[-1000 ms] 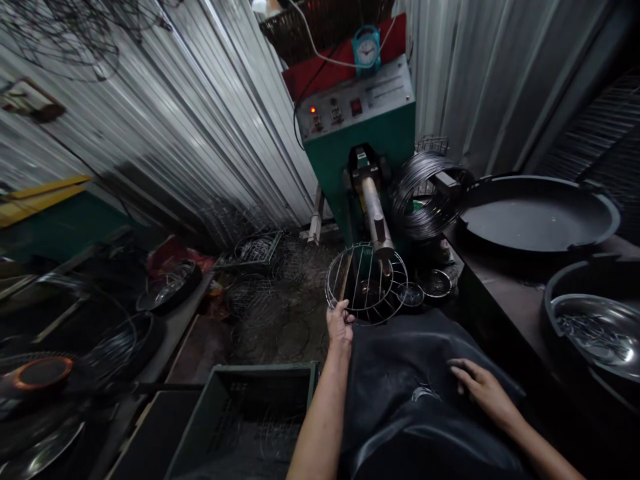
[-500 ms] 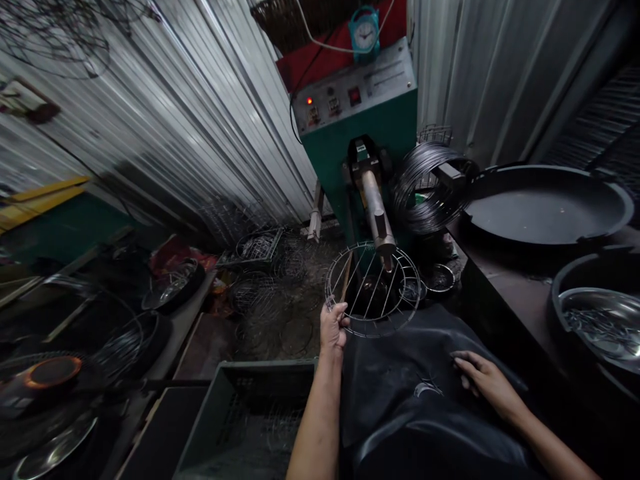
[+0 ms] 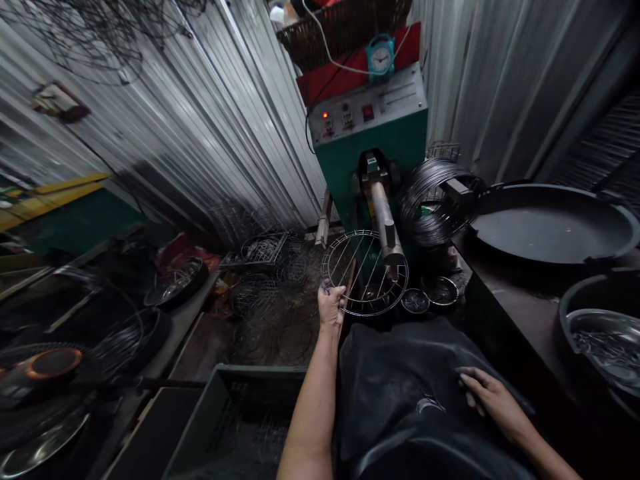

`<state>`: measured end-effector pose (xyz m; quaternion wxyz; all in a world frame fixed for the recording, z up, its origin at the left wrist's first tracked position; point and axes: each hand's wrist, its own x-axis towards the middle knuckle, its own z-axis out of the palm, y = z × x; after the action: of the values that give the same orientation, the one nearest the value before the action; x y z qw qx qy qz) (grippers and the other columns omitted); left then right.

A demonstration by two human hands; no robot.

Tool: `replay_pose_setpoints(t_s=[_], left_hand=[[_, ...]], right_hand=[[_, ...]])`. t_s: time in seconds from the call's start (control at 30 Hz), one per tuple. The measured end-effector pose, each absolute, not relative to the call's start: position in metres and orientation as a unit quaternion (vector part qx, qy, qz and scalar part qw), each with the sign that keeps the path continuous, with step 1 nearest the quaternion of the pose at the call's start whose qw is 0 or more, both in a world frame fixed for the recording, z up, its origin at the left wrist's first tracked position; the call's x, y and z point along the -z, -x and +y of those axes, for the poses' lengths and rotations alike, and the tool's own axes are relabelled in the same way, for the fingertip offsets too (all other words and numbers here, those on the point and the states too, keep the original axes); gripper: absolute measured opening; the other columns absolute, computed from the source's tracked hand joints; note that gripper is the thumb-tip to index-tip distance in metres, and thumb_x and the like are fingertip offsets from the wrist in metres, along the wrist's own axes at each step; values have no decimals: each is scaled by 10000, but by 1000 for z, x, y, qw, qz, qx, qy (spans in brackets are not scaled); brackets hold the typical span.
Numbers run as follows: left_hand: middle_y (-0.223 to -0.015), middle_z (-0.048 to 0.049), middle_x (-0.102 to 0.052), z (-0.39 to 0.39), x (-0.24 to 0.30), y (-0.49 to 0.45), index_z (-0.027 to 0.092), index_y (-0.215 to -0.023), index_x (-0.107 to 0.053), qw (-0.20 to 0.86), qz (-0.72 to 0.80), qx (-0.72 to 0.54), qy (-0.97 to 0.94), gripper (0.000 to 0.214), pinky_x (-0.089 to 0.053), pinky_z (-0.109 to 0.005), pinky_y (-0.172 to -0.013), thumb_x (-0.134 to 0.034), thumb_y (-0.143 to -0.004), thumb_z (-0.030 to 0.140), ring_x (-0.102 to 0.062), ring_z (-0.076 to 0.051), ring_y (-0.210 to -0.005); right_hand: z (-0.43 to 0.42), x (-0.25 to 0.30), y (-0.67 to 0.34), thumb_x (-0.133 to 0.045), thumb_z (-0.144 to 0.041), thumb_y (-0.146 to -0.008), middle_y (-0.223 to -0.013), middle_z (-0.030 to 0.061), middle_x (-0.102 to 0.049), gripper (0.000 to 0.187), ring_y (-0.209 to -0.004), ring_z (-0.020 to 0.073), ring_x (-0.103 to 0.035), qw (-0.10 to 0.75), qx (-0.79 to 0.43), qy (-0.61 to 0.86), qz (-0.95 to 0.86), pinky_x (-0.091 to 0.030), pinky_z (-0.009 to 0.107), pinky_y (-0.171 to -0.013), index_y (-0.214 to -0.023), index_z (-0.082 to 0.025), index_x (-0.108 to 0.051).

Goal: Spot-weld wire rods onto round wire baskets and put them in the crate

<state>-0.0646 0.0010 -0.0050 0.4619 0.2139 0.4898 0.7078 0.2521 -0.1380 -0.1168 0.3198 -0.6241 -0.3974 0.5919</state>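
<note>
My left hand (image 3: pixel 331 305) is closed on the left part of the rim of a round wire rack (image 3: pixel 373 312), which has a double ring and parallel bars. The rack is held out below the tip of a welding machine's arm (image 3: pixel 385 220), which overlaps its right part in view; whether they touch I cannot tell. Over the dark apron (image 3: pixel 390 373) on my lap, my right hand (image 3: pixel 487 397) hangs with fingers loosely bent and apart, with nothing visible in them. A few short curved wire pieces (image 3: pixel 430 404) lie on the apron, left of that hand.
The green machine (image 3: pixel 340 167) stands ahead, a wire coil (image 3: pixel 435 200) beside it. Large black pans (image 3: pixel 555 223) and a bowl of small metal pieces (image 3: pixel 607 347) are at right. A green crate (image 3: pixel 220 400) sits at lower left; wire racks (image 3: pixel 255 293) lie on the floor.
My left hand has raised the wire rack slightly and shifted it left relative to the machine's arm. My right hand stays over the apron. The whole view has shifted somewhat.
</note>
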Motion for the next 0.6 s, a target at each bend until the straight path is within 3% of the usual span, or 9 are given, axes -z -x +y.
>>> replay_pose_setpoints(t_s=[0.6], left_hand=[[-653,107,-338,19,-22,69,201,-1003,-450,449,489,-688,-294,630,-228,-142,-383,-740,-443,188,-324,5,-430]], right_hand=[[-137,123,-253,-611,-578,-589,-590,-6,-552,544,-425,109,-434,336,-599,619,-380,-302,221,-367,-934,-161,-558]])
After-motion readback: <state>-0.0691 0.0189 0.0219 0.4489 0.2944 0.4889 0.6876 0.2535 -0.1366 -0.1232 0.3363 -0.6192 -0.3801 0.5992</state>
